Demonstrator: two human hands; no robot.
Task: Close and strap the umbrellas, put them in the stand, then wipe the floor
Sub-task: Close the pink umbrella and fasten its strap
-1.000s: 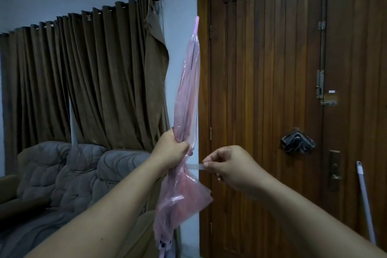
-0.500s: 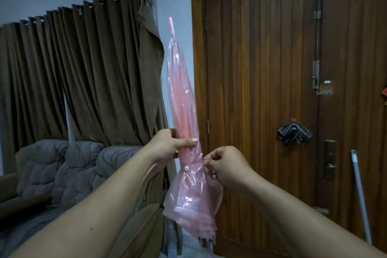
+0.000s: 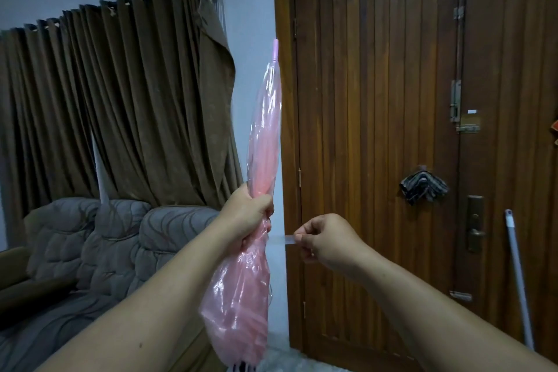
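A folded, translucent pink umbrella [image 3: 264, 136] stands upright in front of me, tip up. My left hand [image 3: 246, 220] grips it around the middle, bunching the canopy. Its clear strap [image 3: 282, 239] stretches sideways to the right from the canopy. My right hand [image 3: 324, 240] pinches the strap's free end between thumb and fingers, a little to the right of the umbrella. The lower canopy flares out loosely below my left hand. The umbrella's handle is hidden below the frame's edge.
A wooden door [image 3: 392, 130] fills the right side, with a dark cloth [image 3: 422, 186] hanging on it. A pale pole [image 3: 517, 275] leans at the far right. Brown curtains [image 3: 120, 100] and a grey sofa [image 3: 105, 244] are on the left.
Half a second ago my right hand was at the canopy and my left fingers lay across it. Now my left hand grips the canopy and my right hand has drawn the strap out rightward.
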